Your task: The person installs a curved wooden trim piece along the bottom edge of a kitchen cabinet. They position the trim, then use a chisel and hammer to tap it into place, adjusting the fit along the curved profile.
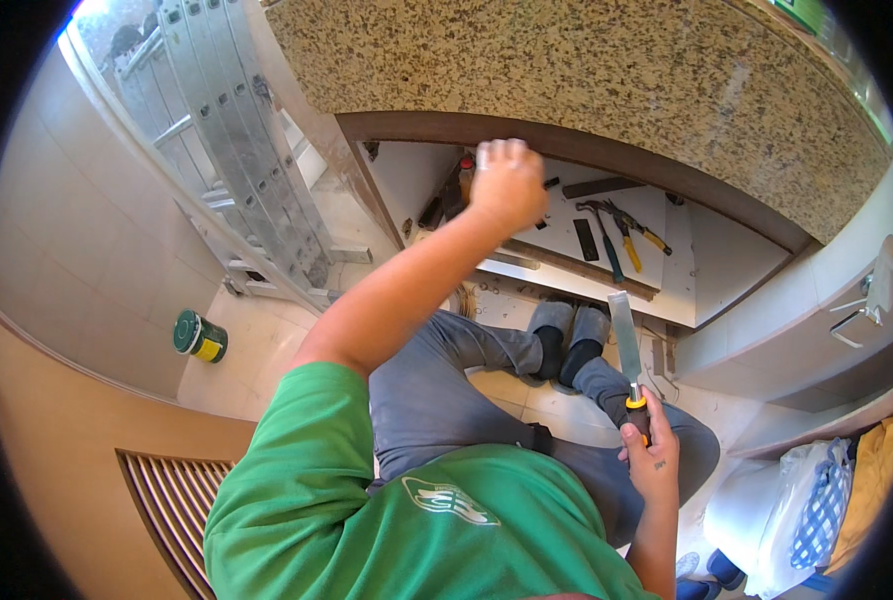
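Observation:
My right hand (pixel 651 450) is closed around the black and yellow handle of a chisel (pixel 626 338), whose broad metal blade points up and away, over my knee. Stretched forward, my left hand (pixel 509 188) is in front of the wooden rail (pixel 586 152) along the cabinet's top edge. Its fingers look curled and slightly blurred; what they hold, if anything, is hidden. Inside the open cabinet, beside that hand, lie a hammer (pixel 606 240) with a dark green handle, yellow-handled pliers (pixel 634 238) and a dark flat block (pixel 586 240). A red-capped bottle (pixel 466 175) is partly behind my left hand.
A speckled stone countertop (pixel 566 70) overhangs the cabinet. An aluminium ladder (pixel 236 140) leans at the left, with a green bucket (pixel 201 337) nearby on the floor. Debris lies around my shoes (pixel 566 325). Plastic-wrapped things and cloths (pixel 821 500) sit at the right.

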### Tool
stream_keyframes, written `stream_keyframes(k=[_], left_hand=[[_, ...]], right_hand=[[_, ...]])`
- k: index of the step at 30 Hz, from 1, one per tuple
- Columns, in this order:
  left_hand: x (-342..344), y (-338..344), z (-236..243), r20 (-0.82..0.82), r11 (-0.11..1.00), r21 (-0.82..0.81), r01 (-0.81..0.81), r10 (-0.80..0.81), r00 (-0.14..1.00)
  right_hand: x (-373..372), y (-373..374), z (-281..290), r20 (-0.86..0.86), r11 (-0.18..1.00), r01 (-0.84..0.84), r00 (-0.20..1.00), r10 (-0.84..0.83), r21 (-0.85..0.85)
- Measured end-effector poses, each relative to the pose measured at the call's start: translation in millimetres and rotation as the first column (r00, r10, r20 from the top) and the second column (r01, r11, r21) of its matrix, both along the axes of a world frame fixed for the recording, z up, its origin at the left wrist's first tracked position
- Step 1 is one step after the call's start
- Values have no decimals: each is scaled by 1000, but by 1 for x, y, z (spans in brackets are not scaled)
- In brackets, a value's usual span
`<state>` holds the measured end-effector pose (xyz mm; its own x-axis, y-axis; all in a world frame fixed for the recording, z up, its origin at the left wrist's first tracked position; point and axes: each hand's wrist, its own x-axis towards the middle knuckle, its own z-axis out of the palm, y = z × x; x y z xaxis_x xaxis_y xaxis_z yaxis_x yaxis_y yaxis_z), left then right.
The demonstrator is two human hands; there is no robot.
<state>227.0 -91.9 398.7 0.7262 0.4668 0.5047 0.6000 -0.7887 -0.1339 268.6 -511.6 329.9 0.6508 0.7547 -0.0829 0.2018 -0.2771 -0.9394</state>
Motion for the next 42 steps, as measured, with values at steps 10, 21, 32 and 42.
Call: stream_keyframes(k=[10, 21, 32, 42], left_hand=[[15, -10, -12, 262, 888, 54, 457, -454, 852], [-93, 93, -17, 192, 985, 22, -169, 161, 968], [-110, 118, -18, 146, 930, 52, -364, 354, 924], [-58, 72, -6, 152, 996, 28, -85, 80, 985]], right_hand=[[-1, -37, -10, -66, 989, 144, 988, -142, 33], [0, -26, -16, -58, 996, 82, 995, -80, 33], [-3, -14, -20, -86, 999, 38, 996, -35, 32], [-11, -9, -20, -108, 1000, 27, 994, -28, -10]])
